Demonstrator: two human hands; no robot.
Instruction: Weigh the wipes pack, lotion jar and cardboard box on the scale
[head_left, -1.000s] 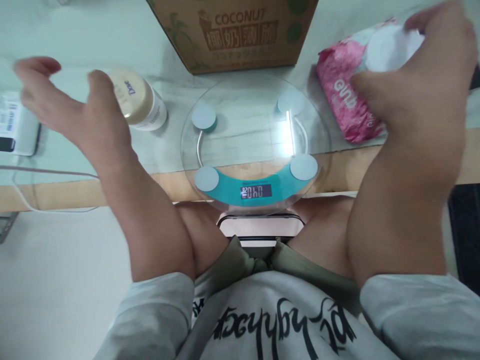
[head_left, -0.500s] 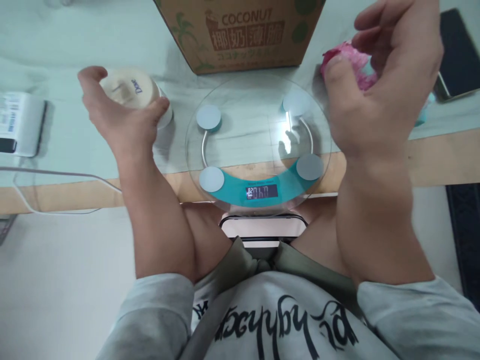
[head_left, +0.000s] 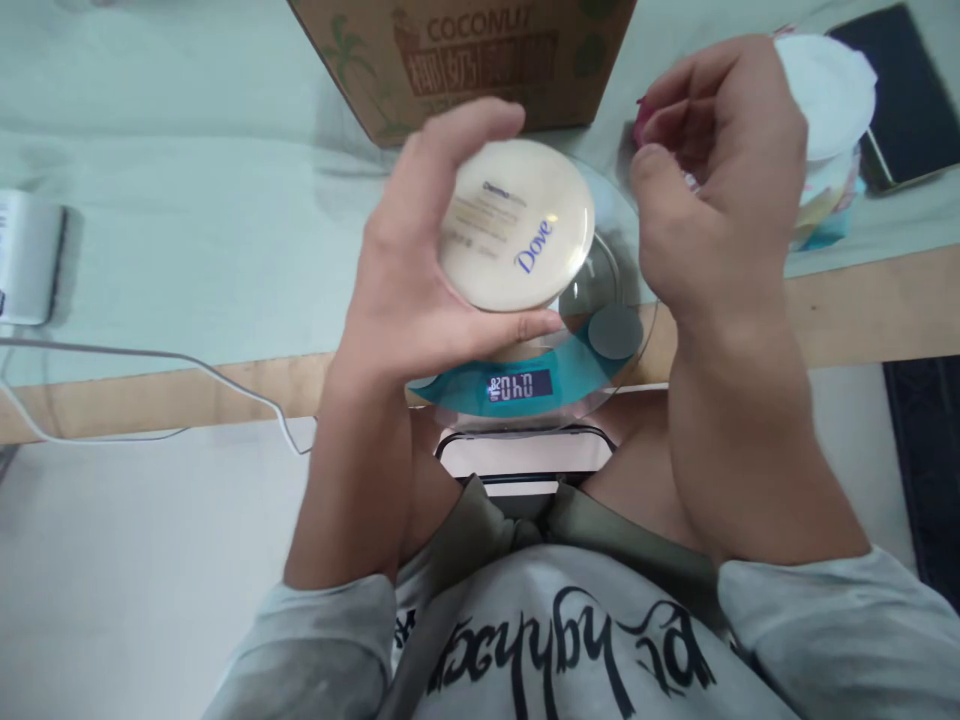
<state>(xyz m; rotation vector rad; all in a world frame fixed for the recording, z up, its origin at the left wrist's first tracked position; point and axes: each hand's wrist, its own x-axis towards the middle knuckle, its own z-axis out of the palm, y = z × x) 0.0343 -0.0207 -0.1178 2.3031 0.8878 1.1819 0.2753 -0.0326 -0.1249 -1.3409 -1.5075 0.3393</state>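
My left hand (head_left: 420,270) grips a round cream-coloured Dove jar (head_left: 517,225), thumb and fingers around its sides, lid turned up toward me. The jar is above the glass bathroom scale (head_left: 619,375) and hides much of it; whether it touches the glass I cannot tell. A lit display (head_left: 519,385) shows on the scale's teal band. My right hand (head_left: 720,190) hovers to the right of the scale, loosely curled with thumb and fingers slightly apart, apparently empty. Behind its fingers a crumpled pink item (head_left: 642,122) is mostly hidden.
A brown coconut carton (head_left: 465,70) stands behind the scale. Right of my right hand are a white round-topped item (head_left: 829,95) and a dark phone (head_left: 907,100). At left lie a white box-shaped device (head_left: 30,255) and a white cable (head_left: 172,355). The wooden table edge (head_left: 877,310) runs in front.
My left hand has brought the Dove jar from the left over to the scale. My right hand has shifted slightly left and curled more, uncovering the white round-topped item.
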